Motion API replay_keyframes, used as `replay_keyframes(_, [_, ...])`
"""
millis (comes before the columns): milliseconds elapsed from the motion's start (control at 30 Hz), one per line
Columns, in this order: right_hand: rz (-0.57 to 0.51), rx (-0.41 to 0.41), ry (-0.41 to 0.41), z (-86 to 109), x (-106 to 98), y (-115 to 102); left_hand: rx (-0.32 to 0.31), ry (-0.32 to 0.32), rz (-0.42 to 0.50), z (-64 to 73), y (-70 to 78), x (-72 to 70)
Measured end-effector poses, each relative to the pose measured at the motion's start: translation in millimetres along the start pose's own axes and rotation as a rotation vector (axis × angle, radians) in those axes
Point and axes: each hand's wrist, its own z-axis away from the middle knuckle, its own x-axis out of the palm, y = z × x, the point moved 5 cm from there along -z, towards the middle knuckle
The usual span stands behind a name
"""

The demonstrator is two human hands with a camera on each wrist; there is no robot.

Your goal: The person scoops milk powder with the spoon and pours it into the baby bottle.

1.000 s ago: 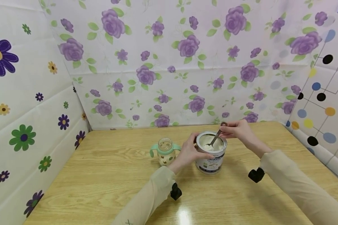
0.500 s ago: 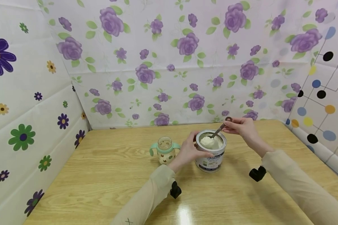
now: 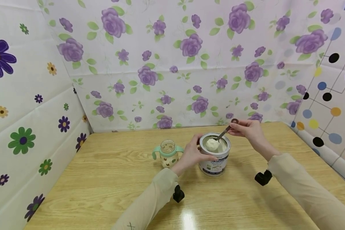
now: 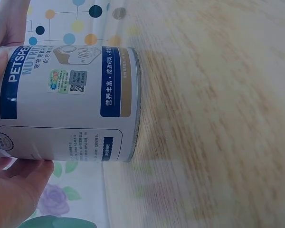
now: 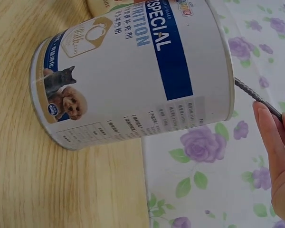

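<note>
An open tin of pale powder (image 3: 214, 166) stands upright on the wooden table, its white label showing a dog and a cat in the right wrist view. My left hand (image 3: 193, 155) grips the tin's left side near the rim, thumb across the front. My right hand (image 3: 248, 130) pinches the dark handle of a spoon (image 3: 225, 131), which slants down into the tin's mouth. A heaped mound of powder (image 3: 212, 144) sits on the spoon's bowl, inside the rim in the head view. The handle (image 5: 249, 90) also shows beyond the tin in the right wrist view.
A clear baby bottle (image 3: 168, 155) with mint-green handles stands uncapped just left of the tin, behind the left forearm. The wooden table (image 3: 112, 179) meets flowered cloth walls (image 3: 172, 80) at the back and sides.
The right hand has lifted the spoon slightly up and to the right; its bowl has risen with heaped powder on it. The left hand keeps its grip on the tin.
</note>
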Motion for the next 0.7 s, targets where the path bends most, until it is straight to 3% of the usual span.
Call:
replay_keyframes(233, [0.005, -0.009, -0.003, 1.4, 1.3, 1.0, 0.007, 0.002, -0.020, 0.1, -0.6, 0.0])
replay_keyframes(467, [0.017, -0.015, -0.001, 3.0, 2.3, -0.6, 0.024, -0.011, -0.006, 11.8, 29.3, -5.2])
replay_keyframes(700, [-0.019, 0.010, 0.013, 3.5, 0.6, -0.7, 0.003, 0.011, -0.023, 1.5, 0.8, -1.0])
